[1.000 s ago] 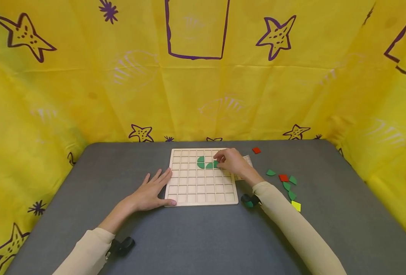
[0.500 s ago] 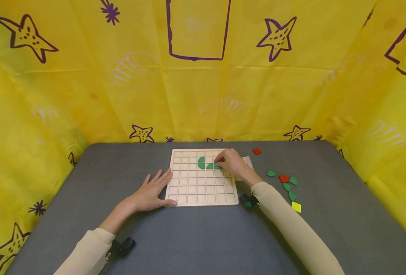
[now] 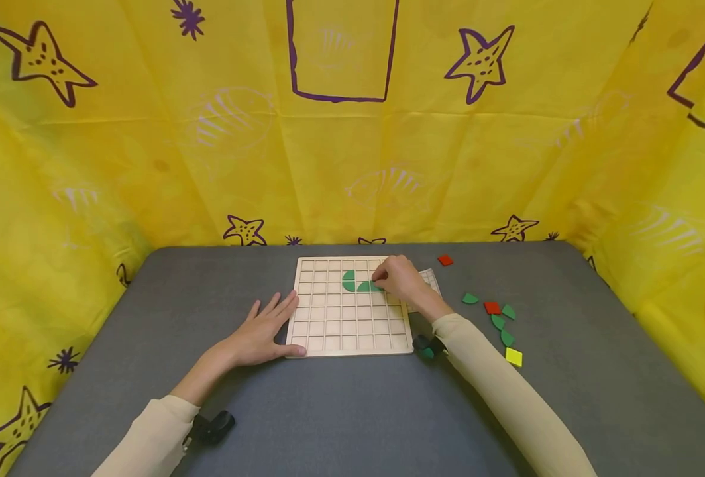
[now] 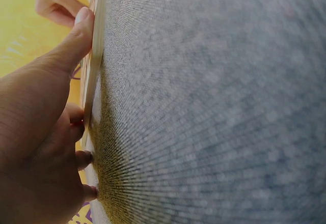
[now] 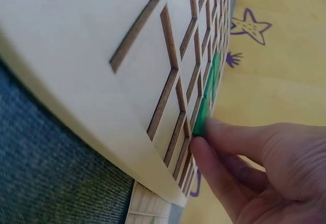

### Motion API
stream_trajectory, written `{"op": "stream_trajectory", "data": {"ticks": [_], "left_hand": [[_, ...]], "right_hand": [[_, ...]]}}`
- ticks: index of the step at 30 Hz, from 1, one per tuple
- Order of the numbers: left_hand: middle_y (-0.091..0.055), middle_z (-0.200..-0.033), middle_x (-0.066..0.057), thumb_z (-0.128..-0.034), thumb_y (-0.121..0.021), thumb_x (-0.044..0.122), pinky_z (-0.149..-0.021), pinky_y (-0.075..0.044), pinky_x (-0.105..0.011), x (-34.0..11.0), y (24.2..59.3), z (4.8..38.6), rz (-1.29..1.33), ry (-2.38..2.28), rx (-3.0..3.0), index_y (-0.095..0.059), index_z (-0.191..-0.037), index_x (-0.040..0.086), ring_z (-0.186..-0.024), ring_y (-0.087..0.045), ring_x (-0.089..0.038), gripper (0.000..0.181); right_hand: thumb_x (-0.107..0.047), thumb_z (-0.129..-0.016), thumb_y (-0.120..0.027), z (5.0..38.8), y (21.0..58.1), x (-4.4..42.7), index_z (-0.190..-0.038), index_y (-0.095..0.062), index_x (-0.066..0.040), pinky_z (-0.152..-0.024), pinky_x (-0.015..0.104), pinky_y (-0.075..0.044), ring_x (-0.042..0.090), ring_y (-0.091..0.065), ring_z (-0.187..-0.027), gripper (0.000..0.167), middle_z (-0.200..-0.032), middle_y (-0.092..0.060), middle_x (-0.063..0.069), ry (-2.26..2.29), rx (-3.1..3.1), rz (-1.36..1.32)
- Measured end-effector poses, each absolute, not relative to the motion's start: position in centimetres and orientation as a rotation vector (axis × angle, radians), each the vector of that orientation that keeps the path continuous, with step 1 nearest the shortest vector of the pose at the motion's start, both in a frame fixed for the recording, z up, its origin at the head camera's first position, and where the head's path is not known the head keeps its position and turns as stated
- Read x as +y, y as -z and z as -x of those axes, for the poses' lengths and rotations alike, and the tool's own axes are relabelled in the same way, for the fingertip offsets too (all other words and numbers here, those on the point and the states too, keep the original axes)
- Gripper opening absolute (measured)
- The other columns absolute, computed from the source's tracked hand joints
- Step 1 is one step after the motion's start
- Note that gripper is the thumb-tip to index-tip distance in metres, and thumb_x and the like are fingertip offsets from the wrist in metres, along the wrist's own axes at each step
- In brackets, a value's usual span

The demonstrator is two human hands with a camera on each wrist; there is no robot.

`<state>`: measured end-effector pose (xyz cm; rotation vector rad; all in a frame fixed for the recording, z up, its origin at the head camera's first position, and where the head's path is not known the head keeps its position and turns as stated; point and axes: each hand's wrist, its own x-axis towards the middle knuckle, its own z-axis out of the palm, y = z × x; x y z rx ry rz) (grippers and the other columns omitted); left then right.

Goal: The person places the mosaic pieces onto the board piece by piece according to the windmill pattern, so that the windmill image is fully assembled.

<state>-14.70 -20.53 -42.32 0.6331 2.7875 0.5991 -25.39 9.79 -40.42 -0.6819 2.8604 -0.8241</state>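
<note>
1. Green quarter piece (image 5: pixel 200 124), one: on the gridded board, in a cell right of its neighbour. A second ago it showed further left with the fingers spread over it; it now appears level with the neighbour. Judged nearly seated; full seating cannot be told under the fingers.

2. Right hand (image 3: pixel 398 275), one: thumb and finger pinching the piece's edge. Fingertips drawn together since a second ago. Placement judged in its last adjustment.

3. Neighbour green piece (image 3: pixel 364 287), one: set in the adjoining cell, unmoved.

4. Upper green piece (image 3: pixel 349 275) and lower green piece (image 3: pixel 349 286), one each: in cells to the left, one above the other, unchanged.

5. Gridded board (image 3: pixel 349 327), pale wood, one: flat on the grey table (image 3: pixel 352 411); most visible cells unfilled.

6. Left hand (image 3: pixel 260 338), one: fingers spread, gripping nothing, resting along the board's left edge, thumb at the near corner. Unchanged; judged to be steadying.

7. Gridded card (image 3: pixel 433 279), one: partly under the board's right side.

8. Loose stock, right: red tile (image 3: pixel 492 308), yellow tile (image 3: pixel 514 357), several green quarters; untouched.
</note>
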Motion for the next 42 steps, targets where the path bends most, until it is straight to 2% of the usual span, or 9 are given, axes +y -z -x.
{"op": "stream_trajectory", "data": {"ticks": [9,18,33,42], "left_hand": [[-0.012,-0.163,-0.012,-0.0824,-0.067,0.062,-0.112,0.001,-0.067,-20.5,42.3,14.7,-0.631,-0.584,2.784,-0.018,-0.156,0.003,-0.148,-0.007,-0.042,0.106],[-0.012,-0.164,-0.011,-0.0826,-0.067,0.062,-0.112,0.001,-0.066,-20.5,42.3,14.6,-0.621,-0.592,2.774,-0.017,-0.156,0.004,-0.148,-0.006,-0.041,0.106],[-0.013,-0.163,-0.012,-0.0827,-0.068,0.060,-0.112,0.001,-0.067,-20.5,42.0,14.6,-0.623,-0.590,2.778,-0.018,-0.156,0.003,-0.148,-0.007,-0.042,0.106],[-0.013,-0.163,-0.012,-0.0828,-0.068,0.061,-0.112,0.001,-0.066,-20.5,42.0,14.6,-0.627,-0.587,2.781,-0.018,-0.156,0.003,-0.148,-0.008,-0.042,0.106]], "right_hand": [[-0.003,-0.087,-0.073,25.5,40.4,9.9,-0.095,-0.079,-0.004,-0.076,0.031,-0.056,0.022,-0.069,-0.087,0.010,-0.093,-0.075,0.007,0.833,2.833,0.708],[-0.005,-0.090,-0.069,25.4,39.3,10.7,-0.103,-0.077,-0.003,-0.077,0.033,-0.055,0.023,-0.067,-0.090,0.015,-0.100,-0.074,0.008,0.857,2.815,0.701],[-0.007,-0.094,-0.065,24.8,37.2,15.6,-0.109,-0.073,0.002,-0.078,0.039,-0.055,0.026,-0.068,-0.089,0.019,-0.102,-0.073,0.013,0.883,2.872,0.714],[-0.007,-0.094,-0.064,24.5,37.8,18.7,-0.107,-0.074,0.002,-0.076,0.041,-0.056,0.027,-0.068,-0.087,0.018,-0.102,-0.073,0.014,0.859,2.918,0.699]]}}
